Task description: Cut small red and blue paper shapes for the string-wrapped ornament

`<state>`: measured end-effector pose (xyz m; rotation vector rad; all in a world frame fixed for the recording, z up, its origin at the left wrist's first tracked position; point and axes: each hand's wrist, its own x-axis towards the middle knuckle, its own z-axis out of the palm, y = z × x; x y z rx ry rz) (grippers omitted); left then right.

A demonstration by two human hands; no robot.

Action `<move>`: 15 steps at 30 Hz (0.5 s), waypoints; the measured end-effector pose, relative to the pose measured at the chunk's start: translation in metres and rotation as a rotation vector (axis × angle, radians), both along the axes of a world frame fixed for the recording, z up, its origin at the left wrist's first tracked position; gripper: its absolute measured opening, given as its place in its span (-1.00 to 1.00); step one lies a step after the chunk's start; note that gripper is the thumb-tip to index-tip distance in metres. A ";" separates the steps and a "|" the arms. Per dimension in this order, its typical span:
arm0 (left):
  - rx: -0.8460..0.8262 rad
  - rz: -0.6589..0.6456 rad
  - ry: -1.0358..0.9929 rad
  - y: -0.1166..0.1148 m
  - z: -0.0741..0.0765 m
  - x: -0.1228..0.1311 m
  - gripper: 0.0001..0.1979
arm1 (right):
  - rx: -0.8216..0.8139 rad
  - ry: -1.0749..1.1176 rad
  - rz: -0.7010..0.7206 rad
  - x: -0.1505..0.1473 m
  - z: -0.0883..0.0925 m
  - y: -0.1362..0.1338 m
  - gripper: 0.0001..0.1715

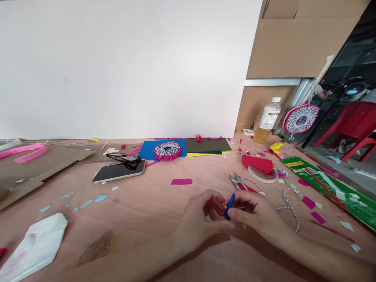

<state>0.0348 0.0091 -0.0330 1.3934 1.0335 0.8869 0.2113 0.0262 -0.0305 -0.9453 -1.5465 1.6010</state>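
Observation:
A small folded blue strip (229, 206) is pinched between the thumb and fingers of my right hand (254, 211). My left hand (202, 213) is closed at the strip's left side, its fingertips against it and its thumb just below; the strip's lower end is partly hidden. Behind my right hand lie small snips (236, 182) with pointed blades. A magenta paper piece (181, 181) rests beyond my left hand. Farther back, a round magenta-edged coil with black-and-white cord (167, 151) sits on blue card (146, 149).
Eyeglasses (123, 158) rest on a phone (117, 172) at left, near folded tissue (37, 244). At right are a tape roll (263, 179), striped cord (289, 209), a green board (337, 188) and a bottle (266, 121). A white panel (126, 70) stands behind.

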 end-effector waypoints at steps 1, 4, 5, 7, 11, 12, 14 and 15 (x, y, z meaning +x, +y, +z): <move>-0.012 -0.010 -0.036 0.001 -0.001 0.000 -0.64 | 0.003 0.009 0.009 0.000 0.000 0.000 -0.84; -0.085 -0.037 -0.136 0.003 0.000 0.000 -0.63 | -0.008 0.005 0.009 0.001 -0.001 0.001 -0.80; -0.112 -0.049 -0.166 0.004 0.001 -0.001 -0.62 | -0.019 -0.001 0.000 0.002 -0.002 0.001 -0.78; -0.162 -0.059 -0.219 0.006 0.004 -0.001 -0.64 | -0.051 -0.013 -0.035 0.003 -0.002 0.002 -0.72; -0.264 -0.029 -0.271 0.010 0.009 -0.002 -0.73 | -0.112 -0.032 -0.083 0.006 -0.002 0.003 -0.68; -0.286 -0.020 -0.279 0.010 0.009 -0.002 -0.73 | -0.115 -0.032 -0.080 0.006 -0.002 0.003 -0.69; -0.326 -0.003 -0.299 0.012 0.007 -0.003 -0.74 | -0.110 -0.031 -0.080 0.006 0.000 0.003 -0.73; -0.344 0.000 -0.307 0.013 0.007 -0.003 -0.75 | -0.109 -0.035 -0.088 0.006 0.000 0.004 -0.74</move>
